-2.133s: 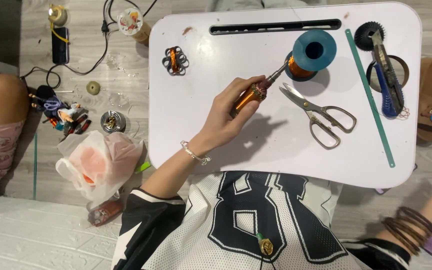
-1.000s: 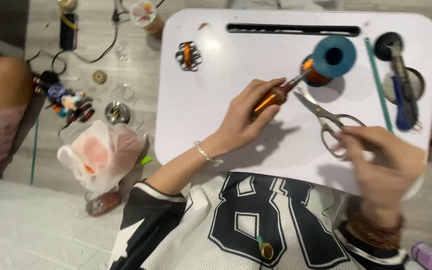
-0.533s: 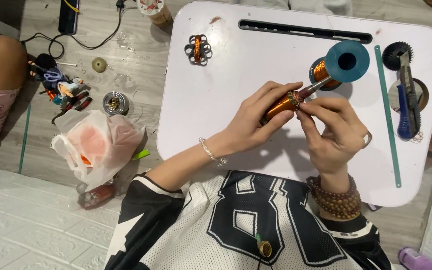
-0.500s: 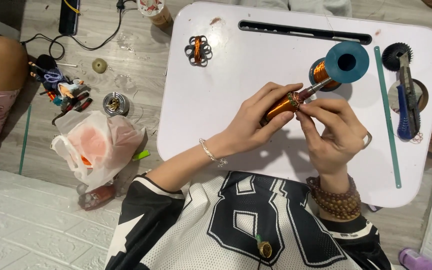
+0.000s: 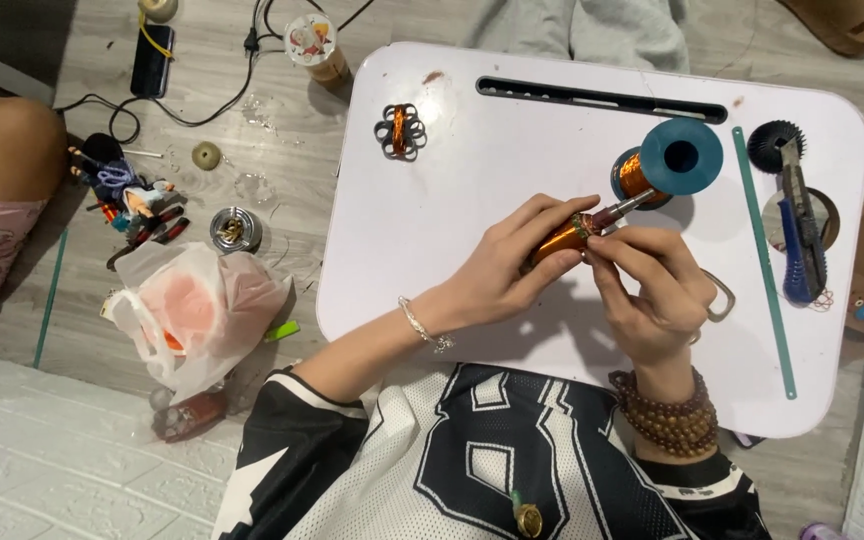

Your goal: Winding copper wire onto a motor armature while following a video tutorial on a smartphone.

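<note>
My left hand (image 5: 512, 265) grips an orange-handled screwdriver (image 5: 567, 237) over the white lap table (image 5: 472, 170). My right hand (image 5: 652, 290) meets it from the right, fingertips pinched on the tool where handle and metal shaft (image 5: 622, 208) join. The shaft points up-right toward a blue spool of copper wire (image 5: 667, 162). A small black frame wound with copper wire (image 5: 400, 131) lies at the table's top left. Scissors lie under my right hand, only one handle loop (image 5: 720, 297) showing.
A green ruler (image 5: 764, 262), a blue utility knife (image 5: 800, 240) and a black gear (image 5: 774, 140) lie at the table's right. On the floor to the left: a plastic bag (image 5: 202, 310), a phone with cables (image 5: 152, 60), small tools (image 5: 137, 210), and another person's knee (image 5: 2, 150).
My right hand came in from the lower right, passed over the scissors and closed its fingertips on the screwdriver. The left hand kept hold of the handle throughout.
</note>
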